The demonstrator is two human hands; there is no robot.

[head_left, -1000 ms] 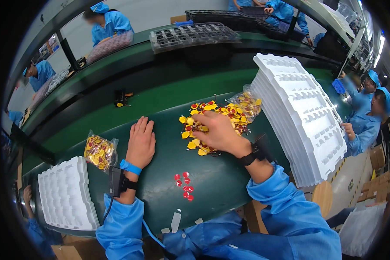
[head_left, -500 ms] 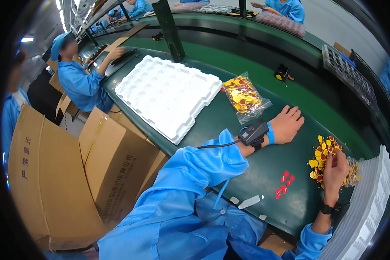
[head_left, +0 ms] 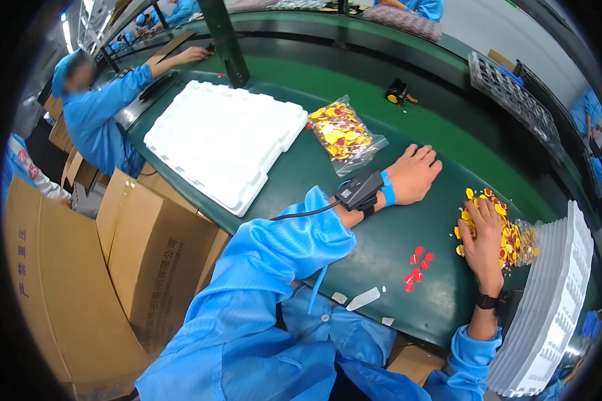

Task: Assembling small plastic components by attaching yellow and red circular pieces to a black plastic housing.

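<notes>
The view has swung further left; both hands stay put. The right hand [head_left: 483, 235] lies spread on the yellow chips [head_left: 498, 230], pile running away from it. The left hand [head_left: 415, 175] rests flat and empty on the bench [head_left: 381, 234].

Head camera, looking down and turned to the person's left.
A single close fisheye view over the green table [head_left: 381, 234]; both forearms enter from below, edges bend at the rim.

Long green workbench [head_left: 294, 180], green conveyor belt [head_left: 354, 73] behind; brown cardboard boxes [head_left: 80, 267] at left, ceiling strip lights [head_left: 67, 30].
</notes>
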